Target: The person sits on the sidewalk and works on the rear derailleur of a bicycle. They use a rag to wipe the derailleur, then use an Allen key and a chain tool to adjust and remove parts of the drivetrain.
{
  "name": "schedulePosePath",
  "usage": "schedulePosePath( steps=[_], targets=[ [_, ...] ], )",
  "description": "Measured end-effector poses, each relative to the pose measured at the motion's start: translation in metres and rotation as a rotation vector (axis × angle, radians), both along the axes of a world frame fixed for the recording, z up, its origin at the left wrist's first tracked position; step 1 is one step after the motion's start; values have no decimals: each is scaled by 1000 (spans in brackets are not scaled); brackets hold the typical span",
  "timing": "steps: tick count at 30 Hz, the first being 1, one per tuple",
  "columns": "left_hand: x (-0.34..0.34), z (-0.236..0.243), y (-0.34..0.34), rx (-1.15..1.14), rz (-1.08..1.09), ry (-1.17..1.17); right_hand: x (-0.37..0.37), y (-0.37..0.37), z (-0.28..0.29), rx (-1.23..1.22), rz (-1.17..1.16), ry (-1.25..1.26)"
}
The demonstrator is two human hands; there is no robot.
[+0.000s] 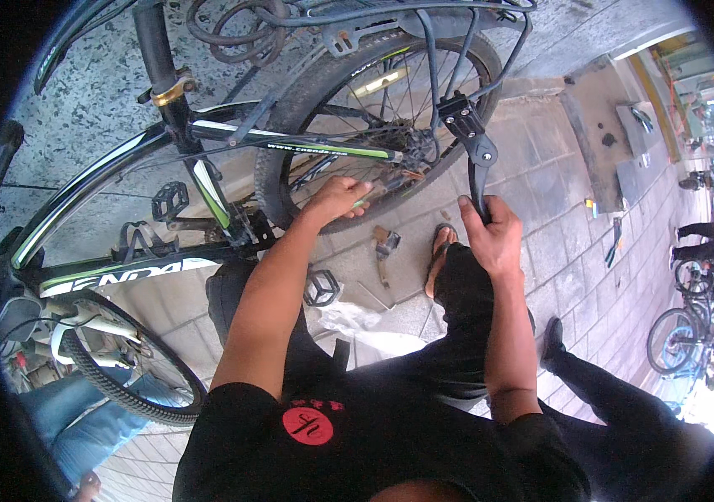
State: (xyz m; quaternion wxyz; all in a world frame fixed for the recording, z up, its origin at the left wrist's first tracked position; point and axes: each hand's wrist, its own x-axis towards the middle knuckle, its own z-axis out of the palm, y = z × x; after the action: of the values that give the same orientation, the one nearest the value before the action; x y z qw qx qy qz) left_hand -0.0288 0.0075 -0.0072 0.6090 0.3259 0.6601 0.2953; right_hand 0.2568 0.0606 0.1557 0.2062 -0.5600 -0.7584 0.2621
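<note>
A black and green bicycle frame stands along the wall side, with its rear wheel ahead of me. My left hand is beside that wheel, near the axle and derailleur. Its fingers are closed on a slim, pale-green item, mostly hidden by the hand. My right hand wraps round the lower arm of a black kickstand, thumb along it. The kickstand's bolted clamp is up by the rear rack struts; whether it is fastened there I cannot tell.
Between my feet lie a small metal and dark part and a clear plastic bag. A pedal sticks out near my left leg. Pliers lie on the paving at right. Other people's legs show at left and right.
</note>
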Motion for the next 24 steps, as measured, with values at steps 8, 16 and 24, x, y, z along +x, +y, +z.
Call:
schedulePosePath(
  steps=[8,16,24],
  targets=[
    [10,3,10,-136,113,73,-4,0,10,-13,50,44],
    [22,-15,25,-146,270,297,0,-2,10,85,145,106],
    [50,-11,37,-253,266,547,12,2,11,93,114,150]
  ],
)
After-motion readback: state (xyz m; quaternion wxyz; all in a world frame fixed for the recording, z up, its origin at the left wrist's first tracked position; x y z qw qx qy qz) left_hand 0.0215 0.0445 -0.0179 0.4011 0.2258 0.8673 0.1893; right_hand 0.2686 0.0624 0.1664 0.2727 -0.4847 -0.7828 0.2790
